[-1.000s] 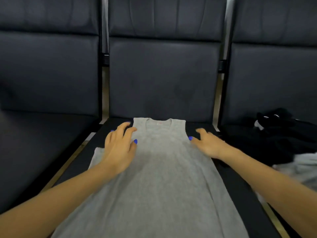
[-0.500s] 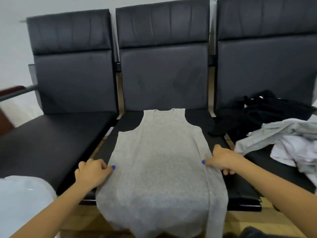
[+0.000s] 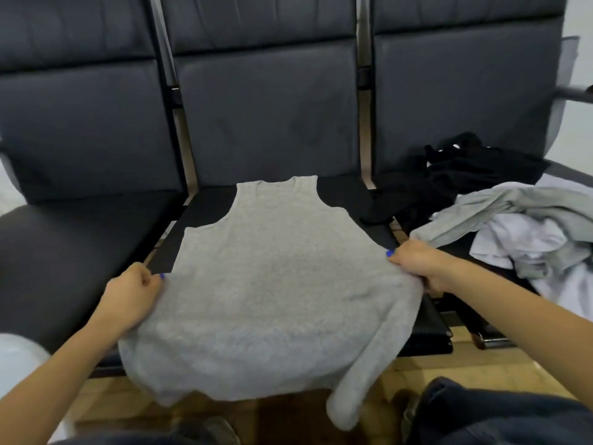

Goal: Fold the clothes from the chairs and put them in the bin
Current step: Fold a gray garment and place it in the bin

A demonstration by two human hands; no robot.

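Here, head view:
Garment: a grey sleeveless top [image 3: 272,277] lies front-up on the seat of the middle chair [image 3: 266,101], neckline toward the backrest. Its lower part is lifted off the seat and hangs past the front edge, above the wooden floor [image 3: 417,370].
Left hand: the left hand [image 3: 131,295] grasps the left side seam of the grey sleeveless top, fingers curled round the fabric, thumb on top.
Right hand: the right hand [image 3: 417,261] grasps the right side seam in the same manner, fingers closed round the cloth. Both hands hold the fabric taut between them at about mid-body of the garment.
Left chair: the left chair [image 3: 80,123] stands just beside the middle chair; its seat is dark and glossy.
Right chair: the right chair [image 3: 455,91] carries a heap of clothes. A black garment [image 3: 455,175] lies at the back of the seat; a pale grey and white pile [image 3: 529,232] lies in front of it and trails one sleeve toward the right hand.
White object: a white rounded object [image 3: 19,361] shows at the lower left edge; what it is cannot be told.
Legs: dark trousers [image 3: 500,415] fill the lower right corner.
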